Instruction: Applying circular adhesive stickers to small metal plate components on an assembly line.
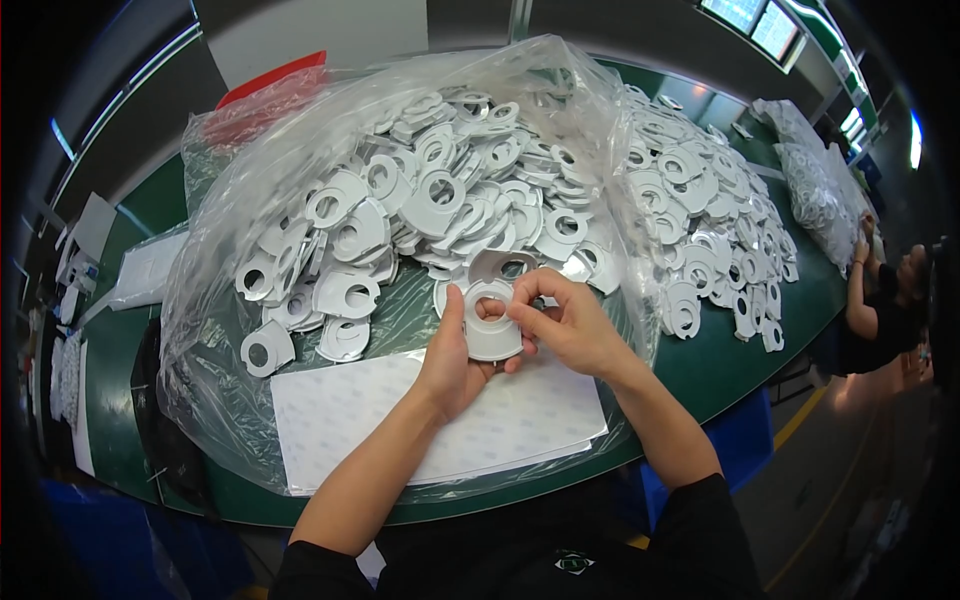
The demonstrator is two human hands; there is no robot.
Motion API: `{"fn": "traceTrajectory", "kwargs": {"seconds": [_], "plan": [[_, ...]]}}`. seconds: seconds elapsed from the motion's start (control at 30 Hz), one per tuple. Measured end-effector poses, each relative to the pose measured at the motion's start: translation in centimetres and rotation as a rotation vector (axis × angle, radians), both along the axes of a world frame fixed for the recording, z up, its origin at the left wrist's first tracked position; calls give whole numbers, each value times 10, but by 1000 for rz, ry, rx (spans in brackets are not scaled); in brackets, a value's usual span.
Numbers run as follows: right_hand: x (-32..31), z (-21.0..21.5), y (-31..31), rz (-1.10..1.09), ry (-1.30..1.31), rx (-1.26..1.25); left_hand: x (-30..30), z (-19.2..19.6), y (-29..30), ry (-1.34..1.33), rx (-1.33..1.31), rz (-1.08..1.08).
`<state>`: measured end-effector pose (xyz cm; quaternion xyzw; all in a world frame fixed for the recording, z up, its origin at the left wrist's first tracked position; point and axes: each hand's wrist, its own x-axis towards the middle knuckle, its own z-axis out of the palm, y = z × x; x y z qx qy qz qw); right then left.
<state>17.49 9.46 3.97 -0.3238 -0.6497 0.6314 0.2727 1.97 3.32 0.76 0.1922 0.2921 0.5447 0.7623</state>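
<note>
A single white ring-shaped disc (492,335), flat, with a round central hole, is held between both hands just above the near edge of the green tabletop (745,365). The disc is presented with its face turned up toward the camera; being nearly round, no clear long axis can be made out, though a wider lobe is seen at its lower edge, pointing toward the person. The left hand (452,355) is closed on the disc's left rim, thumb laid upward along it. The right hand (570,325) is closed on the right rim, with thumb and forefinger pinched at the upper edge of the hole. Beneath the hands, a stack of white sheets (400,415) is laid flat on the tabletop, its long side running left to right. Beyond the hands, a large heap of like white discs (430,215) is spread inside an opened clear plastic bag (250,170). A second heap of discs (700,225) is lying loose on the tabletop to the right. A red tray (275,80) is seen behind the bag at the far left. At the far right edge, another person (880,305) is seated at the same tabletop beside a further filled bag (815,190).
</note>
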Motion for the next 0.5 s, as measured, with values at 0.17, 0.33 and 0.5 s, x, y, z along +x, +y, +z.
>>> {"fn": "traceTrajectory", "kwargs": {"seconds": [0.17,0.33,0.5], "plan": [[1,-3,1,-3,2,50,1,2,1,-3,-4,8],[1,-4,1,2,6,70,-1,-4,0,-18,47,-11],[1,-2,-1,-5,-21,113,2,2,-2,89,14,19]]}}
